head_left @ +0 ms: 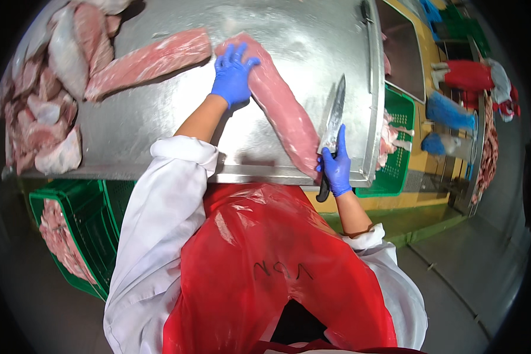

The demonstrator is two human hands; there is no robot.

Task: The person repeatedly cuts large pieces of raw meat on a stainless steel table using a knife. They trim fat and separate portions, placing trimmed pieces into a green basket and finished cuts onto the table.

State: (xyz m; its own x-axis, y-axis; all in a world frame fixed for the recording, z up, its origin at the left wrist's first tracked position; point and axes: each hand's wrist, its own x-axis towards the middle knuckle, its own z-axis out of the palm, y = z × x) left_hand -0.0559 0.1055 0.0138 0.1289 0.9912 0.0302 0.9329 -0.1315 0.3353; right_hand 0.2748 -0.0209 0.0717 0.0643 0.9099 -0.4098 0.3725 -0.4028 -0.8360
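A long strip of pink boneless meat [283, 106] lies slantwise on the metal table [153, 133], its near end reaching the front edge. My left hand [233, 76], in a blue glove, rests on the strip's far end with the fingers spread. In my right hand [338, 168], gloved too, is a knife [334, 115]. Its pale blade points away from me and its black handle sticks out below my fist. The knife is beside the strip's near end; whether the two touch I cannot tell. Left of my left hand lies a second long piece of meat [150, 62].
Several meat cuts [47, 118] are heaped at the table's left. Below stands a green crate [103, 236] with meat. Right of the table are another green crate [404, 147] and a metal tray [404, 53]. A black-handled tool [366, 12] lies near the right rim. Another person [475, 76] stands far right.
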